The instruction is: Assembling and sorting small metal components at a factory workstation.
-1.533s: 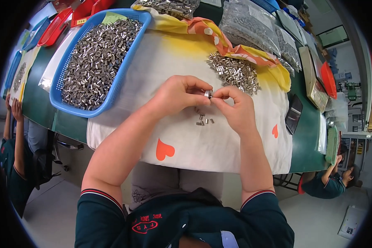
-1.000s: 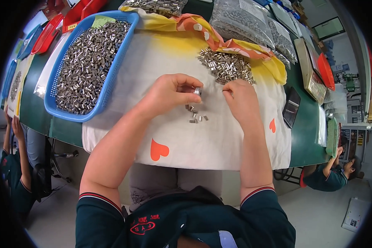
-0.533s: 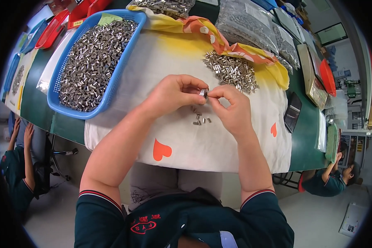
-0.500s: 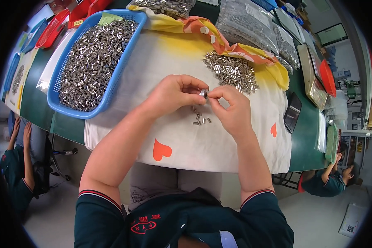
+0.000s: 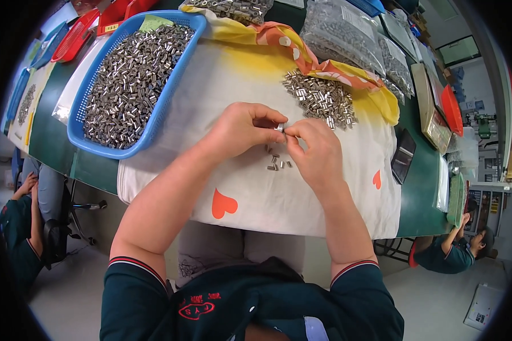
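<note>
Between the fingertips of my left hand (image 5: 239, 129) is a small round metal piece (image 5: 280, 128), partly covered by the fingers. My right hand (image 5: 320, 152) meets it from the right, thumb and forefinger pinched together at its edge. Whatever sits in that pinch is too small and hidden to name. Just below both hands, several loose short metal cylinders (image 5: 275, 166) lie on the white cloth (image 5: 267, 204). A larger heap of shiny metal cylinders (image 5: 327, 103) rests beyond my right hand.
A blue basket (image 5: 101, 150) full of small metal cylinders stands at the left. Yellow and orange cloth (image 5: 279, 35) is bunched along the back, near clear bags of metal parts (image 5: 341, 34). A dark flat object (image 5: 403, 157) lies at the right. Co-workers sit at both sides.
My right fingertips have shifted slightly left and closer against the round metal piece, which shows less now. The person at far left has brought their hands together lower down.
</note>
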`<action>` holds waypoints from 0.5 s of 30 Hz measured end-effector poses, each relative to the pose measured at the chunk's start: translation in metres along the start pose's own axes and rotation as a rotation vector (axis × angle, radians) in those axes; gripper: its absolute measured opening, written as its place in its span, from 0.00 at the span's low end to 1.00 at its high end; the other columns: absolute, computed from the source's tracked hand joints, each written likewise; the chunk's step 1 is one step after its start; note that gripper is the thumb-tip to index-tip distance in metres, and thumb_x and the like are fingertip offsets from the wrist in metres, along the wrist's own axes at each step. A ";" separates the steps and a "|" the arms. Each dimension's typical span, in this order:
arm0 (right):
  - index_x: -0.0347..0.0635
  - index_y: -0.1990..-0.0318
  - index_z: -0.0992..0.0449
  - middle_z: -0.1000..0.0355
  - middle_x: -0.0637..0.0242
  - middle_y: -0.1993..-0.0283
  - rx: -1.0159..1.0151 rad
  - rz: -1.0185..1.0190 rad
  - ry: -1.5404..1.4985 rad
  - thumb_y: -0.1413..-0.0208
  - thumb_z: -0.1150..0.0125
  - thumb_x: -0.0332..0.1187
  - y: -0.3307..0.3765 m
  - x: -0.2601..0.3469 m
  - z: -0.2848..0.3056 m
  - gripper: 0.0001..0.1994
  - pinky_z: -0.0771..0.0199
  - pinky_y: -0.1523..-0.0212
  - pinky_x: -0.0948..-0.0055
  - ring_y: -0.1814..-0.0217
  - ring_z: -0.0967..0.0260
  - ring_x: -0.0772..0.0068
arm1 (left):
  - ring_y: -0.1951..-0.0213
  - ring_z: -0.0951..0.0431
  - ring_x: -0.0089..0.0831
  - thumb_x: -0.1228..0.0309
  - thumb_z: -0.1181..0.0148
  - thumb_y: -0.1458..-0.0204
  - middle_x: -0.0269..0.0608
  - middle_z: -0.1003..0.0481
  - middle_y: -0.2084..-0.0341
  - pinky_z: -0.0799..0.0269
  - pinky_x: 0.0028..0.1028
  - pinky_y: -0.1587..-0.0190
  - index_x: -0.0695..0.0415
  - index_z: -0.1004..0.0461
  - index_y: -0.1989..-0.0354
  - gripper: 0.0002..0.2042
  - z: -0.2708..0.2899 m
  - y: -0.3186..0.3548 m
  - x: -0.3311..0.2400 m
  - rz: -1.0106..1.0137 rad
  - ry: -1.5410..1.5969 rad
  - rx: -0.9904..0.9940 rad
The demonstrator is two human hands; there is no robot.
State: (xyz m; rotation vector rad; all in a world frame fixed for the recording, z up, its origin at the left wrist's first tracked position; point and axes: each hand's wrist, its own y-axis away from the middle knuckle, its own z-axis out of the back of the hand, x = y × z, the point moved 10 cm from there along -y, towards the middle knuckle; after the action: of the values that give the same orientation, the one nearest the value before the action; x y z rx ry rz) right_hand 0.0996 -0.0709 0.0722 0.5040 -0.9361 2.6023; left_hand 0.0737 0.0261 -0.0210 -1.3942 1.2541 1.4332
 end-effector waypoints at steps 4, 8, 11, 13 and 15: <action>0.40 0.79 0.31 0.33 0.65 0.77 0.004 0.003 0.000 0.66 0.43 0.21 0.001 -0.002 -0.004 0.05 0.35 0.69 0.68 0.72 0.35 0.63 | 0.69 0.27 0.20 0.76 0.37 0.61 0.37 0.25 0.71 0.30 0.19 0.65 0.64 0.27 0.61 0.15 0.000 0.000 0.003 0.016 -0.031 0.002; 0.40 0.77 0.30 0.32 0.64 0.76 0.078 -0.174 -0.155 0.64 0.43 0.22 0.002 -0.017 -0.008 0.04 0.35 0.69 0.69 0.72 0.35 0.63 | 0.70 0.27 0.19 0.76 0.37 0.60 0.37 0.25 0.72 0.30 0.19 0.65 0.64 0.27 0.61 0.15 0.002 -0.001 0.000 -0.014 -0.060 -0.006; 0.39 0.74 0.28 0.31 0.64 0.75 0.095 -0.294 -0.300 0.61 0.43 0.23 0.006 -0.029 -0.009 0.04 0.34 0.70 0.71 0.71 0.34 0.65 | 0.69 0.27 0.19 0.76 0.37 0.60 0.37 0.26 0.72 0.30 0.19 0.65 0.64 0.27 0.61 0.15 -0.003 0.001 -0.003 0.016 0.011 0.032; 0.39 0.73 0.27 0.30 0.64 0.74 0.086 -0.285 -0.288 0.60 0.43 0.23 0.005 -0.027 -0.009 0.04 0.34 0.70 0.72 0.71 0.33 0.66 | 0.69 0.28 0.19 0.76 0.37 0.59 0.37 0.25 0.72 0.30 0.19 0.65 0.64 0.27 0.61 0.15 -0.001 0.000 -0.002 0.014 0.014 0.021; 0.39 0.72 0.27 0.30 0.64 0.73 0.077 -0.272 -0.279 0.59 0.44 0.23 0.003 -0.025 -0.007 0.04 0.34 0.70 0.74 0.71 0.33 0.67 | 0.69 0.28 0.19 0.76 0.37 0.60 0.37 0.25 0.72 0.30 0.19 0.66 0.64 0.27 0.61 0.14 -0.002 -0.001 -0.001 0.003 0.109 0.046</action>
State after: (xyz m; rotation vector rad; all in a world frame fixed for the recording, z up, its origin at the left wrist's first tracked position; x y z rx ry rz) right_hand 0.1191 -0.0734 0.0541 0.9633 -0.7858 2.3663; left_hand 0.0752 0.0245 -0.0204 -1.4566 1.3496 1.3372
